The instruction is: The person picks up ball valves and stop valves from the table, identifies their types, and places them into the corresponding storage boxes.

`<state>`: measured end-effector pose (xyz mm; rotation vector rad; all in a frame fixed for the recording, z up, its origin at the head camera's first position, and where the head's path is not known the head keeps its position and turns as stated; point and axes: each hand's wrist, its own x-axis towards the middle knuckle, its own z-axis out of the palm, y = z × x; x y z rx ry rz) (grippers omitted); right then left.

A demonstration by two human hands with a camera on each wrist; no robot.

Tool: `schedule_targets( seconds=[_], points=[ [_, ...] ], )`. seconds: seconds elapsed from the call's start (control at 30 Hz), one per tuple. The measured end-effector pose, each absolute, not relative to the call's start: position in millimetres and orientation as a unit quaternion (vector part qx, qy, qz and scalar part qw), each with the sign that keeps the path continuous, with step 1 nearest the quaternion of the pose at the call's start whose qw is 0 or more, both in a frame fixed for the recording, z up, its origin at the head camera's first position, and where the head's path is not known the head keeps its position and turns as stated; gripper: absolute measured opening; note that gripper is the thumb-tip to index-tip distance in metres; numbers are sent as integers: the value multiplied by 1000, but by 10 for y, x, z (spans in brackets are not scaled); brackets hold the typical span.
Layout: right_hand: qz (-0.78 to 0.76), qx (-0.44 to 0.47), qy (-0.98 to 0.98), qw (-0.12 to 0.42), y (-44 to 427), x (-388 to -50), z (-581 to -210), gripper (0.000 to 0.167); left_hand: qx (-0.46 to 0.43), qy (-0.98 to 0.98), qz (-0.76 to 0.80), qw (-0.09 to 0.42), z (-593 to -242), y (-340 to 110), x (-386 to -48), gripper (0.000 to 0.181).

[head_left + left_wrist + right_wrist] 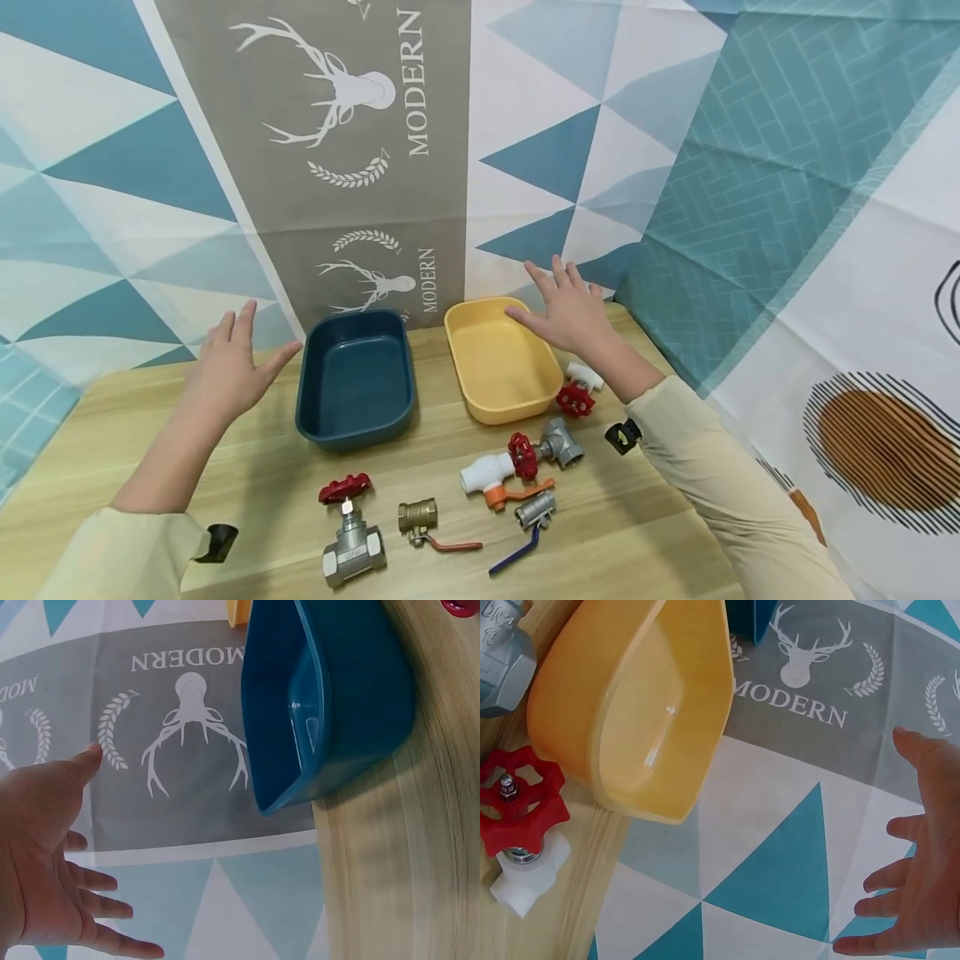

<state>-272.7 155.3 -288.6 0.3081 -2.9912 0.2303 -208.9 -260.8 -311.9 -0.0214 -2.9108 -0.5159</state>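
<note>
A patterned cloth (435,192) rises behind the yellow tray (502,358), which stands on the wooden table (435,450). The blue tray (356,383) is just left of the yellow tray, apart from it. Beyond that, well left of the yellow tray, the left hand (232,367) hangs with fingers spread, holding nothing. The right hand (570,312) hangs above the yellow tray's far right side, likewise spread and without a grip. If either hand dropped carelessly, a thumb could catch a rim and shove a tray.

The big steel valve (352,546) lies in front and left of the yellow tray; its tall red wheel could make it tip if bumped. Directly in front lie the orange-handled valve (487,475) and grey valve (558,442), so crowded that lifting one might drag the other. The white valve (576,398) sits right beside the yellow tray; a lowered right forearm could knock it. The brass valve (417,515) and blue-handled valve (536,510) lie nearer the person than the yellow tray; their projecting levers could snag.
</note>
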Motion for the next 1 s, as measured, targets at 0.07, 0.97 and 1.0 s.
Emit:
schedule_targets(
  seconds=[0.07, 0.97, 1.0],
  points=[
    [77, 102, -990, 66, 1565, -2728, -2892, 84, -8, -979, -177, 100, -3127, -2609, -2095, 92],
    [140, 101, -984, 45, 1819, -2646, -3141, 79, 21, -946, -320, 44, -3372, -2774, -2091, 82],
    [141, 100, -984, 44, 1826, -2642, -3150, 79, 21, -945, -323, 42, -3382, -2775, -2090, 82]
  ],
)
